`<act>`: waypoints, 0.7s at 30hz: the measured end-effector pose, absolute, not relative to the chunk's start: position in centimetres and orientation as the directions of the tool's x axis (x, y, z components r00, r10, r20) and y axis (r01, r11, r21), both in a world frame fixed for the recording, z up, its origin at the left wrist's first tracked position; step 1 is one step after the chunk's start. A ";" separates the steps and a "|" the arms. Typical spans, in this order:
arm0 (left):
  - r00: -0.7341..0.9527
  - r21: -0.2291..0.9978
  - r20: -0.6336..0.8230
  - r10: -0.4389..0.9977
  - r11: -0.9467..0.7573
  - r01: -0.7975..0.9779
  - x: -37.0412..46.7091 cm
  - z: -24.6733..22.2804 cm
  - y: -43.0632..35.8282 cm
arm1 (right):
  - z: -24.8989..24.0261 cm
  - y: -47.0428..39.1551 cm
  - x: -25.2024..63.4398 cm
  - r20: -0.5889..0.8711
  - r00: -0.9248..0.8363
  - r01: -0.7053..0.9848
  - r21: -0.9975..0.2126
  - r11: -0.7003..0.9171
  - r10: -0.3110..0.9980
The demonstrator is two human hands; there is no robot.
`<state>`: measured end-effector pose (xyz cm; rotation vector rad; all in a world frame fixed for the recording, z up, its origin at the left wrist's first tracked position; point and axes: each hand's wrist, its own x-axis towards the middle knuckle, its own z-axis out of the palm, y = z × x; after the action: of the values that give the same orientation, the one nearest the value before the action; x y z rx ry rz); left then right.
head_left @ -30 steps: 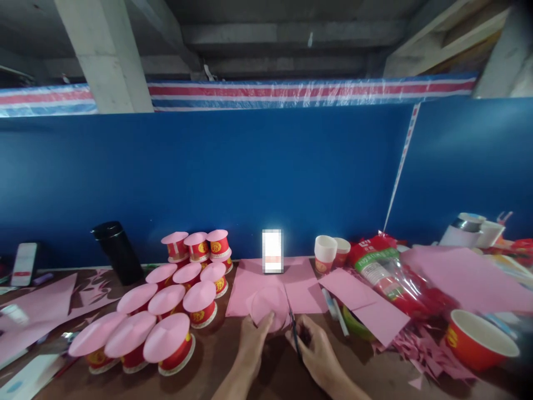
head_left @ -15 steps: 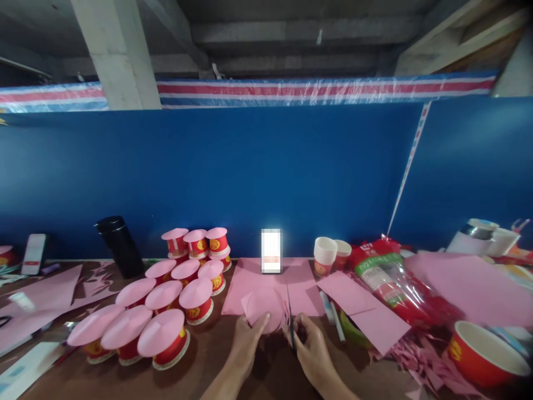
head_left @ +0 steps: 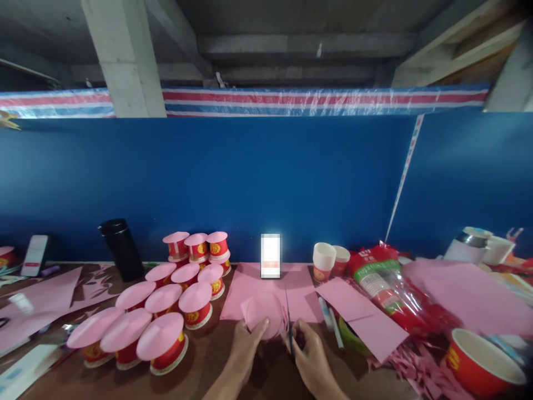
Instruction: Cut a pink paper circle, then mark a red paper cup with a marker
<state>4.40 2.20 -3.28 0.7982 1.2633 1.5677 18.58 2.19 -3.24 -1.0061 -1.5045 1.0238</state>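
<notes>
My left hand [head_left: 250,343] pinches the lower left edge of a round piece of pink paper [head_left: 264,314], thumb on top. A scrap of pink paper sticks out behind its left side. In my right hand [head_left: 306,347] is a pair of scissors [head_left: 290,333], held upright at the right edge of the round piece; its handles are mostly hidden by my fingers. A thin curl of cut paper hangs between the blades and the disc. Beneath and behind lies a flat pink sheet [head_left: 245,283] on the brown table [head_left: 208,361].
Several red cups with pink cone tops [head_left: 160,336] stand in rows at left, near a black flask [head_left: 121,250]. A phone [head_left: 271,256] leans on the blue partition [head_left: 266,178]. To the right are white-rimmed cups [head_left: 324,258], markers [head_left: 336,328], a red bag [head_left: 378,272] and a red bowl [head_left: 478,361].
The view has tipped up slightly, so the scene sits a little lower. Both hands stay at almost the same spot, still holding the round paper and the scissors.
</notes>
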 end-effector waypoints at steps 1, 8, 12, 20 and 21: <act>-0.342 0.966 -0.062 0.938 -0.030 -0.257 4.4 -3.2 2.2 | -3.2 2.2 18.6 0.276 -0.137 0.100 -0.952 0.291 0.951; -0.283 0.967 -0.052 0.958 -0.023 -0.254 4.1 -3.2 2.0 | -3.4 2.3 18.7 0.278 -0.144 0.105 -0.950 0.295 0.950; -0.282 0.969 -0.061 0.957 -0.011 -0.246 4.1 -3.0 1.9 | -3.5 2.4 18.6 0.272 -0.147 0.104 -0.952 0.288 0.951; -0.278 0.960 -0.087 0.957 0.006 -0.279 4.2 -2.6 1.8 | -4.1 2.5 18.7 0.294 -0.155 0.105 -0.944 0.311 0.943; -0.278 0.961 -0.090 0.956 0.010 -0.276 4.2 -2.7 1.9 | -4.2 2.5 18.7 0.292 -0.153 0.107 -0.945 0.310 0.944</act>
<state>4.19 1.87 -2.71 0.8122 1.2269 1.4962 18.75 2.51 -4.16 -1.0001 -1.5332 1.0074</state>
